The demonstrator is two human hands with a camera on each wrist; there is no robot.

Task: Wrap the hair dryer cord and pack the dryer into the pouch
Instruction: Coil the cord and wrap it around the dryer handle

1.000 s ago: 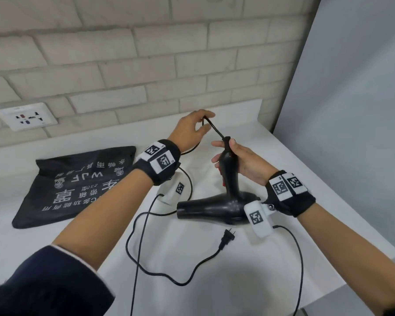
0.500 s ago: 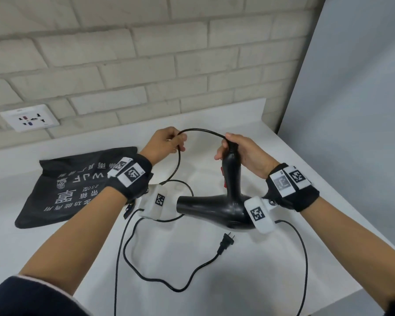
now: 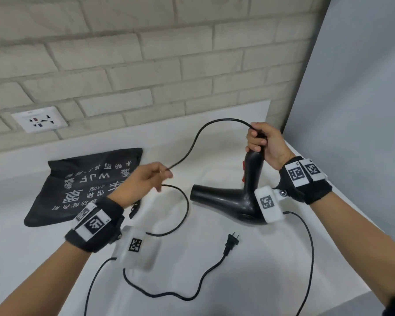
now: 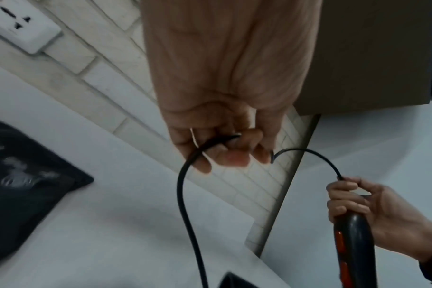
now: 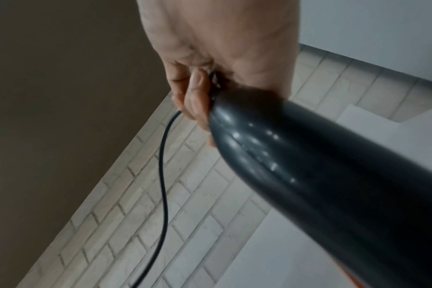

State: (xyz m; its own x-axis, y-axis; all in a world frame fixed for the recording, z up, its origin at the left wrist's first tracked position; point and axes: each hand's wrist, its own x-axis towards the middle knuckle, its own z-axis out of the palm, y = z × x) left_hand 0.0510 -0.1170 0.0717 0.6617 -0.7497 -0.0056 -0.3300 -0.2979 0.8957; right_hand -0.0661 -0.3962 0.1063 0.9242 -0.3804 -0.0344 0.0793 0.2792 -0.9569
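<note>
A black hair dryer (image 3: 233, 199) stands with its handle up and nozzle pointing left, held above the white table (image 3: 237, 281). My right hand (image 3: 261, 142) grips the handle's top end (image 4: 353, 233), where the black cord (image 3: 205, 128) comes out. The cord arcs left to my left hand (image 3: 151, 179), which pinches it between thumb and fingers (image 4: 225, 152). Below that hand the cord loops over the table and ends in a plug (image 3: 231, 241) lying near the middle. A black pouch (image 3: 84, 188) with white print lies flat at the left. In the right wrist view the dryer handle (image 5: 308, 175) fills the frame.
A brick wall (image 3: 146, 65) with a white socket (image 3: 40, 119) runs along the back. A grey panel (image 3: 363, 110) closes the right side. The table's front right edge (image 3: 356, 299) is near my right forearm. A thin cable runs from each wrist camera.
My left hand has slid along the cord, moving left and down away from the handle. The arc of cord between my hands has grown longer. The right hand still holds the handle.
</note>
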